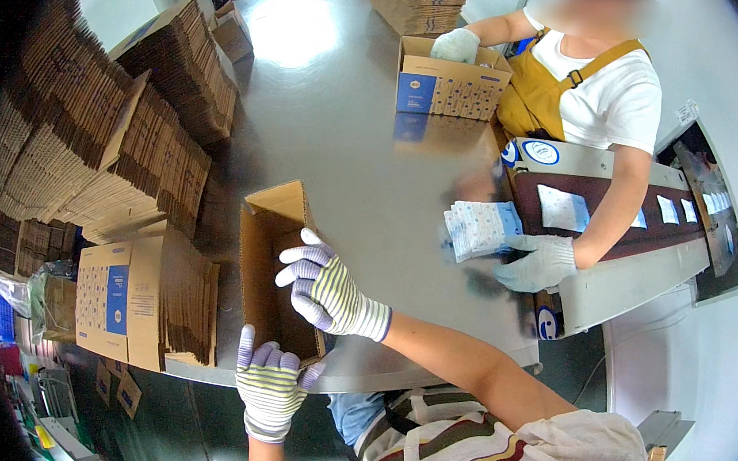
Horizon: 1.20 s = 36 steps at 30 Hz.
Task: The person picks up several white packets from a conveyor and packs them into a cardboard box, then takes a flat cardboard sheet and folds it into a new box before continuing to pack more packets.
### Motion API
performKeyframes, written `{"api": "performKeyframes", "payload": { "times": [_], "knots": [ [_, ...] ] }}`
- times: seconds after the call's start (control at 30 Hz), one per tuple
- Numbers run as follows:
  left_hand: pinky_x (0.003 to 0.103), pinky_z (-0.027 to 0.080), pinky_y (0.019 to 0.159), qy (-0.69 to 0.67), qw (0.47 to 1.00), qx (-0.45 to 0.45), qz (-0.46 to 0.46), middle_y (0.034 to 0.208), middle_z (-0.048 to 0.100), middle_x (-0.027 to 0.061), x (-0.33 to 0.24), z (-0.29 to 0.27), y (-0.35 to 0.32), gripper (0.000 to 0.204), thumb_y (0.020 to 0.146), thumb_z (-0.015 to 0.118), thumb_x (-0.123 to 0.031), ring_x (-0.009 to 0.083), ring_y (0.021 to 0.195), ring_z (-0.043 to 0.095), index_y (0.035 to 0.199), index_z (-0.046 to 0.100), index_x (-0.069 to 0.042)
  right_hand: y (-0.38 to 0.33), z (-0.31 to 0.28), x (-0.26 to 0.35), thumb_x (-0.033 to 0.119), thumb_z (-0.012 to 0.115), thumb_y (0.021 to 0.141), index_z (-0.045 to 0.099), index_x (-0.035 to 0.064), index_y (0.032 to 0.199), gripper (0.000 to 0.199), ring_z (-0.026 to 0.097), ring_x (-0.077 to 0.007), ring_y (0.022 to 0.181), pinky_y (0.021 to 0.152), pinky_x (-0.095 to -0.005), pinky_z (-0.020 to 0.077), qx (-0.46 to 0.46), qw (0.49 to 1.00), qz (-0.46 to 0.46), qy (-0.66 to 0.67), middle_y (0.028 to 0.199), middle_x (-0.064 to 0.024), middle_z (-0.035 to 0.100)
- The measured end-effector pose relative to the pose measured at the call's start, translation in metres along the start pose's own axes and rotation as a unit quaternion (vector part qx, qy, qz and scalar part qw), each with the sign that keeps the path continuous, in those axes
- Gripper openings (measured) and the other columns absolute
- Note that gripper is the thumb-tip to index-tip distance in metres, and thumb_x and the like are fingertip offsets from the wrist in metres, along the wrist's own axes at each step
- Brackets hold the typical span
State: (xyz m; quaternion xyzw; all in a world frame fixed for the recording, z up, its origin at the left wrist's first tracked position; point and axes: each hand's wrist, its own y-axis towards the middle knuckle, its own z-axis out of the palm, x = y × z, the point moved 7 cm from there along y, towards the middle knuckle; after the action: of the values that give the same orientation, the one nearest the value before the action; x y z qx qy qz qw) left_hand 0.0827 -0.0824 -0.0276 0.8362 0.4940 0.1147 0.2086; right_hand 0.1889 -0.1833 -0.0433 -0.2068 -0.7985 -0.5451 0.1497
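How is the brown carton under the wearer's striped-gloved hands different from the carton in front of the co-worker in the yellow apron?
The near carton lies tipped on its side, opening toward the wearer; the far carton stands upright with its top flaps open. The near carton shows mostly plain brown board; the far carton shows a blue panel and a dotted print. Both striped hands, left hand and right hand, touch the near one; one white-gloved hand rests on the far one. Both sit on the grey table.

Left hand (270, 385) grips below; right hand (328, 289) reaches in, fingers spread.

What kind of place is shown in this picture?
Probably a packing line in a factory or warehouse: stacks of flattened cartons beside a steel table, gloved workers opening boxes, and a conveyor carrying small packets.
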Motion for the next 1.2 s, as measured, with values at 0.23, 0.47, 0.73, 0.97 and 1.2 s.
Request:
{"api": "performKeyframes", "payload": {
  "times": [0.23,0.47,0.73,0.97,1.2],
  "knots": [
    [0.054,0.036,0.102,-0.001,1.000,-0.006,0.000,0.065,0.052,0.0066,0.0004,0.0004,0.0001,0.039,0.070,0.076,-0.035,0.0262,0.069,0.056,0.075,0.045,-0.011,0.0001,-0.0003,-0.0003,0.017,0.059,0.075,0.058,0.0072,0.074,0.010,0.053,-0.0280,0.107,0.109,-0.0532,0.0293,0.002,1.000,0.000,-0.001,0.093,-0.0047,0.061],
    [0.054,0.037,0.102,0.006,1.000,0.000,0.001,0.067,0.052,0.0069,0.0001,0.0014,-0.0014,0.040,0.069,0.077,-0.036,0.0265,0.069,0.055,0.074,0.046,-0.011,-0.0021,0.0021,-0.0021,0.018,0.060,0.075,0.058,0.0073,0.074,0.010,0.053,-0.0280,0.107,0.109,-0.0536,0.0292,0.003,1.000,0.002,-0.003,0.093,-0.0047,0.061],
    [0.054,0.036,0.103,0.007,1.000,0.002,-0.001,0.070,0.054,0.0082,-0.0029,-0.0003,-0.0007,0.039,0.069,0.077,-0.035,0.0270,0.072,0.056,0.073,0.048,-0.010,-0.0029,-0.0004,-0.0013,0.019,0.058,0.076,0.059,0.0076,0.073,0.012,0.053,-0.0277,0.106,0.109,-0.0534,0.0283,-0.003,1.000,0.006,0.002,0.092,-0.0044,0.061],
    [0.052,0.036,0.104,0.007,1.000,-0.013,-0.003,0.066,0.050,0.0065,-0.0067,-0.0029,0.0020,0.038,0.070,0.076,-0.035,0.0251,0.071,0.054,0.069,0.046,-0.011,-0.0044,-0.0033,-0.0006,0.019,0.058,0.077,0.059,0.0080,0.072,0.012,0.054,-0.0273,0.106,0.109,-0.0528,0.0285,-0.007,1.000,0.008,0.002,0.092,-0.0039,0.062],
    [0.051,0.036,0.104,0.018,1.000,-0.007,-0.003,0.061,0.049,0.0061,-0.0087,-0.0016,0.0025,0.039,0.070,0.075,-0.035,0.0248,0.069,0.055,0.065,0.045,-0.012,-0.0046,-0.0059,0.0015,0.019,0.060,0.075,0.059,0.0082,0.072,0.011,0.053,-0.0267,0.107,0.109,-0.0520,0.0292,-0.008,1.000,0.004,0.001,0.091,-0.0035,0.062]
  ]
}}
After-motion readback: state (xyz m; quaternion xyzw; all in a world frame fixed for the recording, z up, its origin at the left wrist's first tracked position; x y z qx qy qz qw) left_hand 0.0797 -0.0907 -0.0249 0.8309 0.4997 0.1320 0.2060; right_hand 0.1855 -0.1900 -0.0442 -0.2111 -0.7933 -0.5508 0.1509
